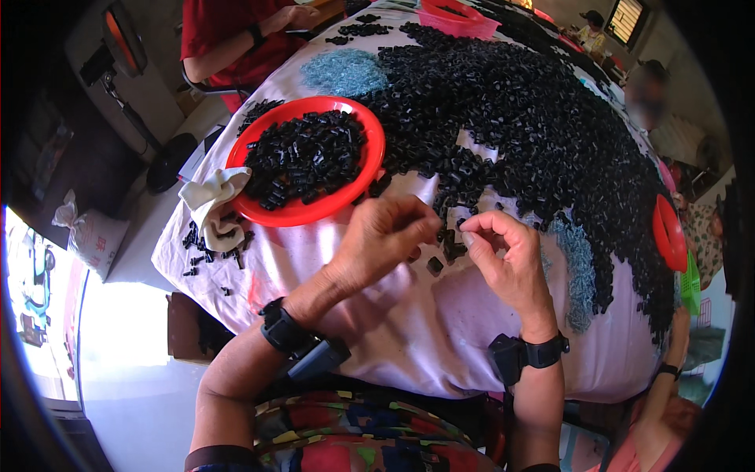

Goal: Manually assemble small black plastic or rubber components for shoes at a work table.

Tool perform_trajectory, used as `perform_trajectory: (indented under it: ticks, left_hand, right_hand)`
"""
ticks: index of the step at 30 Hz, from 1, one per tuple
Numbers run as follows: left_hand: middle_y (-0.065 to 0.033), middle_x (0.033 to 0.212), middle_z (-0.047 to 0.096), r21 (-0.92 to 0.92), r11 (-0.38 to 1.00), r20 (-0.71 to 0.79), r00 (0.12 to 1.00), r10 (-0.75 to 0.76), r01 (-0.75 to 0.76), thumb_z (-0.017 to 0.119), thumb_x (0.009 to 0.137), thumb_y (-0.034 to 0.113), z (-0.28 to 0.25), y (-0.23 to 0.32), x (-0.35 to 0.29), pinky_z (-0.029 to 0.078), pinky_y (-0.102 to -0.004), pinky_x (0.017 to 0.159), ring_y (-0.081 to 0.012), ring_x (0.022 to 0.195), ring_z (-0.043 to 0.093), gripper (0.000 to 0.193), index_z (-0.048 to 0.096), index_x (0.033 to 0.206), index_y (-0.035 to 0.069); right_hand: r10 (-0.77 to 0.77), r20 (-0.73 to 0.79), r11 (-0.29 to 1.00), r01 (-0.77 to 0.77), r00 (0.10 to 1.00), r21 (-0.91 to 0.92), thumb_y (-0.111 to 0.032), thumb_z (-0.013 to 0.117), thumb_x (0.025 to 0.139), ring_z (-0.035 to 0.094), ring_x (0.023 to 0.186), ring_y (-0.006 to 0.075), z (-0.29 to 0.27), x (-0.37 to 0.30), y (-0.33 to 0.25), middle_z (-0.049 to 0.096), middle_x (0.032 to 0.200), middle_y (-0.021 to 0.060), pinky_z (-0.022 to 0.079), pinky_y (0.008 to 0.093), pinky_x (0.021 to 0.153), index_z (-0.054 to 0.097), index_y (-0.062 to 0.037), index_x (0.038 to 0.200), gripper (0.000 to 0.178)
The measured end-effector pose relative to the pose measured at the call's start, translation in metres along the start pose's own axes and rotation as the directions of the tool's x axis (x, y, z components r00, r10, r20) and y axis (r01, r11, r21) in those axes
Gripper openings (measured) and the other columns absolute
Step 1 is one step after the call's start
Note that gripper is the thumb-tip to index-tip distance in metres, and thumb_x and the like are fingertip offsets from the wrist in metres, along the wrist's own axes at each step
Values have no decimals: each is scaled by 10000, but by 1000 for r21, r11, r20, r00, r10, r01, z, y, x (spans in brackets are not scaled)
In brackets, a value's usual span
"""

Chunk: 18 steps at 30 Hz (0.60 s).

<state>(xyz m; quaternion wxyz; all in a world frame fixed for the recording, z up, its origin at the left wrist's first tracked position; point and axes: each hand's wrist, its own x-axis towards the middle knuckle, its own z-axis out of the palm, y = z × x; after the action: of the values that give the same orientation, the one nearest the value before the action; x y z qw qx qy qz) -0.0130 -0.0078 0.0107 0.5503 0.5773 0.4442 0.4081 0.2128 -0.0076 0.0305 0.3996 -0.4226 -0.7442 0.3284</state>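
Note:
Over the near edge of the black heap, my left hand [385, 236] is closed in a pinch, its fingertips turned right. What it holds, if anything, is hidden. Facing it, my right hand [507, 256] pinches a small black plastic part between thumb and forefinger, a short gap from the left fingertips. Just below the fingertips lies a loose black plastic part [435, 267] on the cloth. Beyond the hands spreads a large heap of small black plastic parts [503, 102]. To the left, a red round basin [314, 212] holds many similar black parts [307, 153].
A pale tablecloth [377, 315] covers the table. Thin bluish metal-looking pieces lie in a far pile [344, 72] and a right-hand pile [574, 275]. A white cloth glove [214, 204] touches the basin. People sit around the table; one in red [212, 39] is far left.

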Motion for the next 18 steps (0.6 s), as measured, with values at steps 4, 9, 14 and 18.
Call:
perform_trajectory:
  ticks: [4,9,14,18]
  left_hand:
    - [6,886,714,231,973,-80,997,20,-1,718,987,192,-23,2,1,545,-261,685,-70,798,664,209,723,1084,7]
    - [-41,863,738,458,887,94,995,21,-62,763,926,154,-17,1,-5,538,-277,677,-91,784,679,213,728,1055,-12]
    - [-124,830,725,671,723,133,986,101,-164,764,831,112,-3,-4,-6,566,-346,701,-209,777,729,220,740,1026,14]
    - [-101,844,728,571,793,119,977,178,-214,732,887,108,-6,-9,-6,566,-323,713,-185,792,727,186,732,1045,11]
  right_hand:
    - [22,-45,1000,-22,999,0,-37,687,938,607,717,44,3,0,3,700,853,23,463,205,607,724,8,1030,109]
    - [-2,-57,999,0,998,-49,-26,693,938,600,714,33,1,1,5,713,887,13,435,195,583,742,-11,1029,104]
    - [-20,-61,998,16,998,-58,-31,713,922,611,713,43,2,2,6,724,887,18,436,199,577,746,-20,1020,104]
    - [-16,-49,998,13,999,-59,-39,727,908,636,734,53,4,1,4,731,879,24,452,209,588,750,-29,1021,117]
